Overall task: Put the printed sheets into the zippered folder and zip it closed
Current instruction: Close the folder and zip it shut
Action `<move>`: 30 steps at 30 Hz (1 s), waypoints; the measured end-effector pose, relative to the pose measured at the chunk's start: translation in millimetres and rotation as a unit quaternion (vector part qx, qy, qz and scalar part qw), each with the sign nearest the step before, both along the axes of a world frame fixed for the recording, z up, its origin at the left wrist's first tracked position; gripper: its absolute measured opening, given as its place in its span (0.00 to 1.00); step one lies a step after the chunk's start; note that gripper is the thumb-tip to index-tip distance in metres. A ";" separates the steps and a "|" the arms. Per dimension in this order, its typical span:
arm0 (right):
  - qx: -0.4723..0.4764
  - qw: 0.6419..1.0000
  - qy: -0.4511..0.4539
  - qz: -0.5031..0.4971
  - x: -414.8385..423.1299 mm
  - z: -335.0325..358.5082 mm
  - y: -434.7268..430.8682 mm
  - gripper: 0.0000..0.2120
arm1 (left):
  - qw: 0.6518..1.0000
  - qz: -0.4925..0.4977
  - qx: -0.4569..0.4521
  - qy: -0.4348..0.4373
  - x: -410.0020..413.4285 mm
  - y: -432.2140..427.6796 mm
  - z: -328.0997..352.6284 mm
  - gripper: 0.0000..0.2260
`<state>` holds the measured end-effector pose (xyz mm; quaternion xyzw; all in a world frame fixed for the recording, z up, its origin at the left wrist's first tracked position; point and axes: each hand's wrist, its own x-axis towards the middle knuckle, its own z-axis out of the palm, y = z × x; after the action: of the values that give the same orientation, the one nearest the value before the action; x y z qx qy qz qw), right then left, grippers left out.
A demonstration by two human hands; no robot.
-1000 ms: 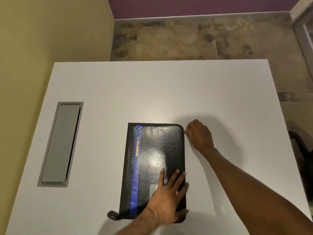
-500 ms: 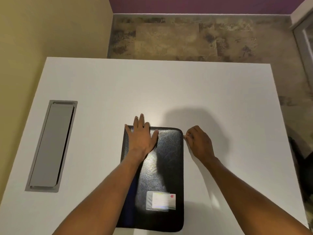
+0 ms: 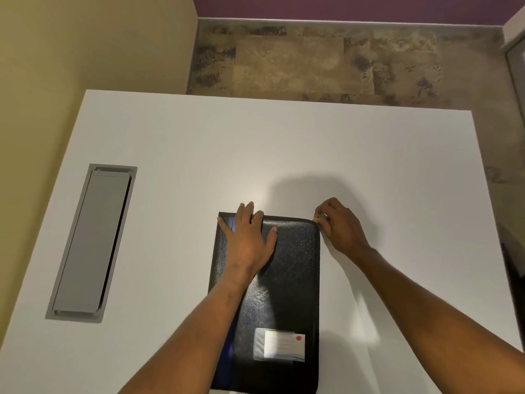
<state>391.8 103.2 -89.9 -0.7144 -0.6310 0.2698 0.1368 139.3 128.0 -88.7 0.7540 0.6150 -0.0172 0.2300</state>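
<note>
On table: folder closed flat | left hand flat, pressing cover | right hand pinching zip pull at far-right corner

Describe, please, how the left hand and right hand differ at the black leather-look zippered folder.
The left hand lies flat, fingers straight; the right hand is curled, pinching what looks like the zip pull. The left hand presses on top of the black leather-look zippered folder; the right hand sits beside its far right corner. Both are at the folder's far end.
</note>
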 end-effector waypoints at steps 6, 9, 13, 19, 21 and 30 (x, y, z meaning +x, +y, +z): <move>0.010 0.989 0.010 0.147 -18.7 -2.0 57.0 0.02 | 1.000 0.004 0.012 0.001 1.8 -0.5 -1.9 0.28; 0.014 0.972 -0.002 0.233 -43.4 -2.3 82.3 0.04 | 1.000 0.002 0.024 -0.016 6.1 -1.0 -2.4 0.23; 0.029 0.957 -0.016 0.289 -75.5 -4.9 105.2 0.03 | 0.999 0.032 0.036 -0.025 3.2 -3.4 -3.8 0.27; 0.026 0.957 0.010 0.287 -98.0 -8.9 111.9 0.02 | 0.960 0.268 -0.002 -0.081 -15.8 -7.8 -4.1 0.33; 0.030 0.958 0.009 0.286 -106.9 -8.8 112.6 0.02 | 0.957 0.273 -0.002 -0.099 -17.0 -8.4 -4.7 0.33; 0.023 0.962 0.031 0.272 -158.9 -3.2 118.6 0.01 | 0.954 0.274 -0.009 -0.125 -22.8 -8.4 -6.9 0.33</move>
<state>232.9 221.8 -93.1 -0.5039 -0.8031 0.3038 0.0943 116.6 119.6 -95.6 0.5506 0.7643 0.1350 0.3073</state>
